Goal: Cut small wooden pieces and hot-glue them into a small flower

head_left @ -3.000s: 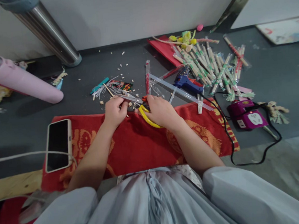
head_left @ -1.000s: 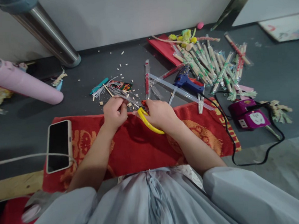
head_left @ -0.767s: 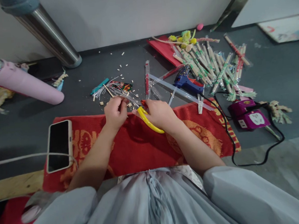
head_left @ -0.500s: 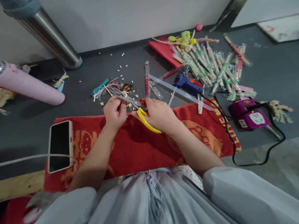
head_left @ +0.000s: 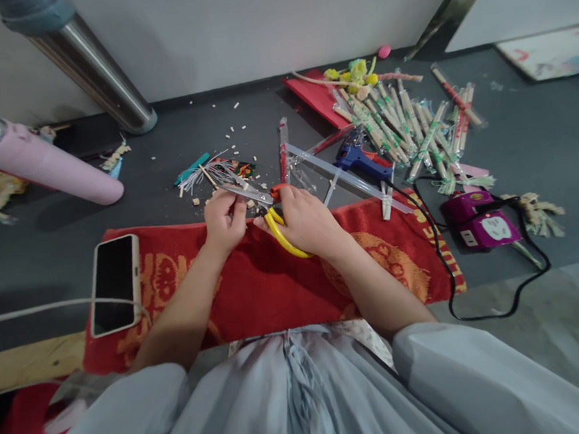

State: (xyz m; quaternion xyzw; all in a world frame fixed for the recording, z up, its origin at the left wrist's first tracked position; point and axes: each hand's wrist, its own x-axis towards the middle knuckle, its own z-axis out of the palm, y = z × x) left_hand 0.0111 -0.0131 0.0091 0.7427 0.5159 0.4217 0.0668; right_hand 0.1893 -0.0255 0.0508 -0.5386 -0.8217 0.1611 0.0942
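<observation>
My right hand (head_left: pixel 307 219) is closed around scissors (head_left: pixel 287 240) with yellow and orange-red handles. Their metal blades point left, parted, towards my left hand (head_left: pixel 224 219). That hand is closed in a pinch on a thin wooden stick (head_left: pixel 207 175), whose far end sticks out above the fingers; the rest is mostly hidden. Small pale cut pieces (head_left: pixel 196 201) lie scattered on the grey table around both hands. Just beyond the left hand are a bundle of thin silvery strips (head_left: pixel 199 179) and a teal pen-like object (head_left: pixel 193 168).
A red towel (head_left: pixel 270 292) lies under my forearms, with a phone (head_left: pixel 116 284) on its left end. Wrapped sticks (head_left: pixel 387 119), a blue glue gun (head_left: pixel 362 158) and a purple power adapter (head_left: pixel 480 221) with a black cord are rightward. A pink tumbler (head_left: pixel 49 162) and steel flask (head_left: pixel 102 68) stand left.
The scissor blades have parted and show more clearly by my left fingers. Both hands stay in nearly the same place, and the view has shifted very slightly.
</observation>
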